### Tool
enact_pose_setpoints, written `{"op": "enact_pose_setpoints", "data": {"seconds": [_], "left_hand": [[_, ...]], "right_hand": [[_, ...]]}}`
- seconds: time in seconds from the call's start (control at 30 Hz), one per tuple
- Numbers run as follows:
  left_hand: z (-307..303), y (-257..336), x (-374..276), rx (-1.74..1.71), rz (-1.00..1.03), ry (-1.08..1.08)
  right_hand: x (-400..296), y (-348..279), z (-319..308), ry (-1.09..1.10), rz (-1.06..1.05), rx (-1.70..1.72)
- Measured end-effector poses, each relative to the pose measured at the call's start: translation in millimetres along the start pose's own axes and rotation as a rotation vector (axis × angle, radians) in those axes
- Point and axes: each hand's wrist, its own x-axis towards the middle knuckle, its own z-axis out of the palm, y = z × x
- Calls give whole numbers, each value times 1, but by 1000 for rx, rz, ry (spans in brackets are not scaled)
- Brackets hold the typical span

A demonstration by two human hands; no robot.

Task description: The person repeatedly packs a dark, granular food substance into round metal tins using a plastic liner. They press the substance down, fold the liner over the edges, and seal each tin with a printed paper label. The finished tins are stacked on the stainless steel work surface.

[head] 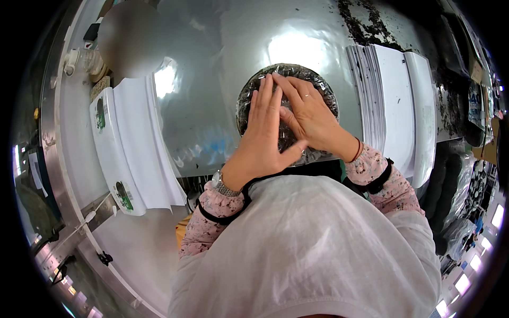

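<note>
A round, dark disc wrapped in clear plastic film [326, 93] lies on the shiny metal-like tabletop close before me. My left hand [264, 131] rests flat on its left part, fingers extended and pointing away from me. Across the right part lies my right hand [312, 113], palm down, its fingertips meeting those of the left hand near the disc's far edge. Neither hand grips anything. The disc's middle is partly hidden under both hands.
A stack of white sheets [139, 143] lies at the left, another [393, 103] at the right. Dark crumbs [372, 24] are scattered at the far right. A clear plastic jar [88, 61] stands at the far left, beside a blurred round area.
</note>
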Motion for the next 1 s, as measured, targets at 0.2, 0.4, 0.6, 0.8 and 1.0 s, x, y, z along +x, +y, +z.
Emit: {"op": "enact_pose_setpoints", "data": {"seconds": [0.2, 0.4, 0.6, 0.8, 1.0], "left_hand": [[21, 2, 8, 375, -2, -126], [24, 8, 11, 494, 14, -216], [19, 12, 8, 482, 21, -195], [24, 12, 12, 495, 48, -217], [23, 10, 13, 480, 56, -211]], "right_hand": [[10, 1, -3, 295, 511, 1022], [7, 11, -14, 428, 435, 1136], [-160, 147, -143, 418, 577, -765], [-265, 215, -192, -182, 488, -1429], [-254, 214, -205, -555, 444, -1421]]}}
